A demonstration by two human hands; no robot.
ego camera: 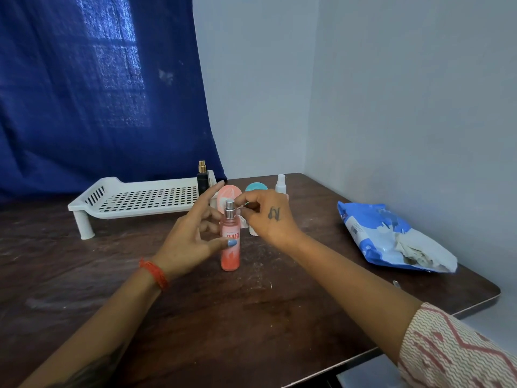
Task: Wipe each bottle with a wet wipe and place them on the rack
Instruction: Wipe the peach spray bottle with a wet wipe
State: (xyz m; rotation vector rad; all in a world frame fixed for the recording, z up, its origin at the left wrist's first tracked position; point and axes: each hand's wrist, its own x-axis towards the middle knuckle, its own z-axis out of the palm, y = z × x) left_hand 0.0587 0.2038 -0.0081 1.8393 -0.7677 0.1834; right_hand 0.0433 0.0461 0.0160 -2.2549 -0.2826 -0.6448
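A: Where is the pink bottle [230, 242] standing?

B: Upright on the desk [279, 303]. Your left hand [193, 236] is gripping its body; your right hand [268, 217] is pinching a wet wipe [244, 219] at its nozzle.

A: Surroundings?

B: The rack [134, 198] is sitting behind-left, holding a black bottle [202, 177]. The wipes pack [391, 236] is lying right.
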